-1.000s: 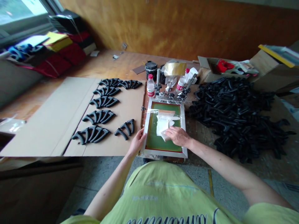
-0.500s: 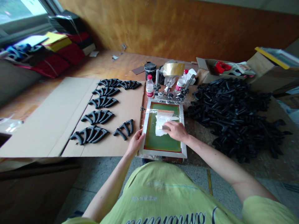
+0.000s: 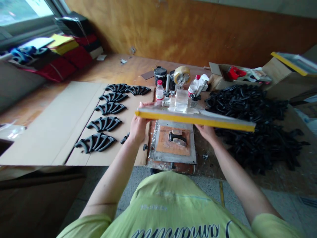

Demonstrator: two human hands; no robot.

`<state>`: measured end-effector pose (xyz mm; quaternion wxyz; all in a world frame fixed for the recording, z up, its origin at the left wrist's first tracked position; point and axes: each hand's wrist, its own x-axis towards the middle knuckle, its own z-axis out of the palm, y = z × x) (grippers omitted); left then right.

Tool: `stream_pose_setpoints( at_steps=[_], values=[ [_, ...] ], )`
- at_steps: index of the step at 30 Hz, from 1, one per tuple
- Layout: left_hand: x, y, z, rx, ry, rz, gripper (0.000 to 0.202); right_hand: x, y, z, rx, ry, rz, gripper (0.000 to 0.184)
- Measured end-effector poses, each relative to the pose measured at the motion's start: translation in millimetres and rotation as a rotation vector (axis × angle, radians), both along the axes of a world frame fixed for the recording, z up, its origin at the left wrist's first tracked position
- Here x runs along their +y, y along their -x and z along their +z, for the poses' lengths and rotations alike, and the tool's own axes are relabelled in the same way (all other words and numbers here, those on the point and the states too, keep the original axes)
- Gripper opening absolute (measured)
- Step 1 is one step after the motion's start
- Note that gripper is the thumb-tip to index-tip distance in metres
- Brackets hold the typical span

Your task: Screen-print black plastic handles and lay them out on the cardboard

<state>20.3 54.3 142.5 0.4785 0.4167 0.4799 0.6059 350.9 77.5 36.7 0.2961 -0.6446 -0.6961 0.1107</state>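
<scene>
Your left hand [image 3: 138, 127] is clamped on the yellow-edged screen frame [image 3: 195, 119], while your right hand [image 3: 206, 133] meets its underside further along, grip hidden, closure unconfirmed.

The screen frame [image 3: 195, 118] shows a bright yellow edge, a single unbroken band. Matte black colours the moulded parts [image 3: 250, 109], heaped at right and repeated in rows on the tan cardboard [image 3: 59, 122]. The bottle cap [image 3: 159, 82] is red, the wall [image 3: 188, 29] a mottled orange-brown, streaked and patchy, and the T-shirt [image 3: 173, 205] lime green — with dark looping script across it.
</scene>
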Motion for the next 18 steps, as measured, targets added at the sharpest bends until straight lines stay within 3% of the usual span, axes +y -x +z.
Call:
stream_pose_setpoints(
  at_steps=[3,6,8,10,11,13,15,18],
  values=[
    [26,-8,18.7,-0.028,-0.066,-0.035,0.053,-31,36,-35.8,-0.21,0.088,0.138,0.034],
    [21,-15,14.3,-0.072,-0.07,0.013,0.052,-46,68,-44.2,-0.424,0.184,0.178,0.024],
    [-2,-21,-4.7,-0.078,0.026,-0.025,0.053,-49,79,-36.7,-0.445,0.291,0.142,0.022],
    [-36,-30,-32.2,-0.055,0.266,-0.217,0.059,-53,88,-25.8,-0.392,0.37,0.087,0.024],
    [-54,-35,-46.7,-0.046,0.425,-0.356,0.062,-57,94,-20.9,-0.358,0.368,0.066,0.025],
    [-85,-46,-72.9,-0.099,0.613,-0.443,0.064,-70,110,-14.4,-0.306,0.271,0.087,0.026],
    [-105,-52,-92.1,-0.193,0.655,-0.373,0.058,-88,131,-12.0,-0.275,0.13,0.212,0.022],
    [-111,-40,-110.1,-0.203,0.625,-0.185,0.05,-114,156,-11.7,-0.204,0.011,0.485,0.014]
  ],
)
